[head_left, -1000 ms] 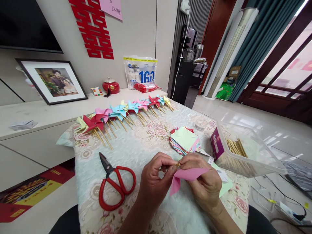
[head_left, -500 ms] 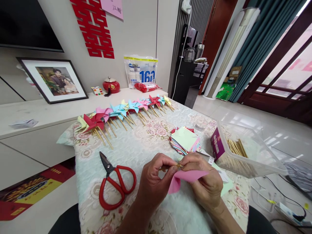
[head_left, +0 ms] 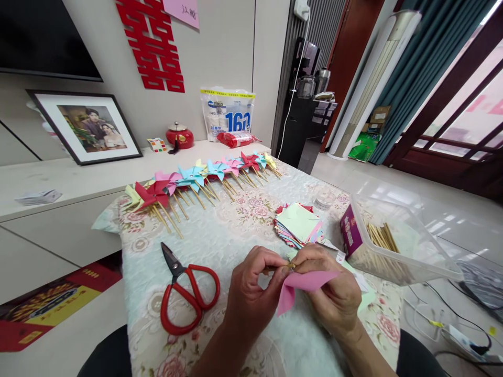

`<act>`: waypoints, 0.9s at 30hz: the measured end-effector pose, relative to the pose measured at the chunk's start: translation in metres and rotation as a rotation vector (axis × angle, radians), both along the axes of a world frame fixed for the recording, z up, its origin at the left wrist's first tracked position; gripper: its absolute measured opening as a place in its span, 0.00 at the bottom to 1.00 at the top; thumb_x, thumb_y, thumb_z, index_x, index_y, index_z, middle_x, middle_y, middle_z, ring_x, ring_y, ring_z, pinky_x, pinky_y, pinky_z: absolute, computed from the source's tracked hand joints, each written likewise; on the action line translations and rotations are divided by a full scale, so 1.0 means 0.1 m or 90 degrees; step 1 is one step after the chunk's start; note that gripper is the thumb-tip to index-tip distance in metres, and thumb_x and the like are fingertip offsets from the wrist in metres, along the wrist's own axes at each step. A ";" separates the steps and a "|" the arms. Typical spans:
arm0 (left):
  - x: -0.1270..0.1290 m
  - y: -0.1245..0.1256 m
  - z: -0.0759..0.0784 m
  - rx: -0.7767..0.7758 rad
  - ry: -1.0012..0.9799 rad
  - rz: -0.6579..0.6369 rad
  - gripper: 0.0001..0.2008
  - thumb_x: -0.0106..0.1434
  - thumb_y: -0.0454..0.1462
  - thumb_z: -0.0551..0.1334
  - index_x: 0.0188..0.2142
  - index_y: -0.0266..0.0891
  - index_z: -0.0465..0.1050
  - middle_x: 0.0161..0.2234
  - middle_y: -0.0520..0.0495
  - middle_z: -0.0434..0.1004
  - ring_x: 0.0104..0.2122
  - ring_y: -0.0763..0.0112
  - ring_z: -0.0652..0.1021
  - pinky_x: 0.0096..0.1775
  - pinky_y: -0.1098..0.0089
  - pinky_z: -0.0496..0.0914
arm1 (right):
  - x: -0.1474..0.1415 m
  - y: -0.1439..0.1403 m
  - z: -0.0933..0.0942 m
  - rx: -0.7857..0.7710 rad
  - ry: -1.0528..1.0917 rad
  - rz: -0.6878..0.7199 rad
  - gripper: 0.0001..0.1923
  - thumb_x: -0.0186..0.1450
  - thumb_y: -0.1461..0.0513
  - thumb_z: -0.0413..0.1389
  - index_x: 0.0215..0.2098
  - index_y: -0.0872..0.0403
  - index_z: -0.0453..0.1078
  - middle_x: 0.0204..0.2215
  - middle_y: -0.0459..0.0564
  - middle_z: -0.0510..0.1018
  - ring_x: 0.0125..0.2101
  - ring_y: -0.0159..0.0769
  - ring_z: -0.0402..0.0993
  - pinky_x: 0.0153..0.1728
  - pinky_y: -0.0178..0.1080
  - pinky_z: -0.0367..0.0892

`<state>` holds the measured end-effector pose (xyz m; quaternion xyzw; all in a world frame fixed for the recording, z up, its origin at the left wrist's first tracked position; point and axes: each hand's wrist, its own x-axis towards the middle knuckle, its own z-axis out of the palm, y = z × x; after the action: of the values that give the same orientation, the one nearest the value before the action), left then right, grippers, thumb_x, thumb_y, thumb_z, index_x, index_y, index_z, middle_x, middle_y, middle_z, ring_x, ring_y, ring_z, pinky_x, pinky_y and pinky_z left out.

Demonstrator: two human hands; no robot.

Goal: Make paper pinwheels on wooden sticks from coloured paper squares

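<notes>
Pink paper [head_left: 302,285], thin and floppy, is pinched in your right hand [head_left: 334,298]. Your left hand [head_left: 251,293] fingers grip a stiff wooden stick [head_left: 275,268]; hold it near the tip.

I see red scissors [head_left: 188,298], a pinwheel row [head_left: 200,180], stacked paper squares [head_left: 298,225] and a clear bin [head_left: 396,246].
</notes>
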<state>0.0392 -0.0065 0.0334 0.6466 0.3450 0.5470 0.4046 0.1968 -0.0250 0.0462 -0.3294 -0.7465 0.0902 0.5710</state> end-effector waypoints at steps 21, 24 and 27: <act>0.05 -0.02 -0.04 0.191 0.019 0.042 0.05 0.63 0.29 0.62 0.34 0.39 0.72 0.30 0.51 0.74 0.32 0.72 0.76 0.35 0.71 0.69 | 0.00 -0.01 -0.02 0.002 0.022 0.013 0.13 0.62 0.76 0.54 0.37 0.55 0.73 0.33 0.49 0.76 0.33 0.36 0.73 0.37 0.44 0.68; 0.06 -0.03 -0.05 0.199 0.009 0.036 0.05 0.64 0.28 0.61 0.35 0.39 0.72 0.31 0.50 0.74 0.33 0.72 0.76 0.35 0.71 0.69 | 0.00 -0.02 -0.03 0.011 0.027 0.005 0.13 0.62 0.76 0.54 0.37 0.55 0.73 0.33 0.49 0.76 0.33 0.37 0.74 0.37 0.45 0.68; 0.05 -0.03 -0.05 0.218 0.009 0.033 0.06 0.64 0.27 0.60 0.37 0.39 0.72 0.32 0.49 0.74 0.34 0.71 0.76 0.36 0.70 0.69 | 0.00 -0.01 -0.06 0.030 0.030 -0.012 0.14 0.61 0.76 0.54 0.37 0.55 0.74 0.34 0.49 0.76 0.34 0.37 0.75 0.39 0.46 0.68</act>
<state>0.0441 -0.0091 0.0280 0.7006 0.2663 0.6036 0.2718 0.1963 -0.0259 0.0402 -0.3205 -0.7316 0.0751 0.5970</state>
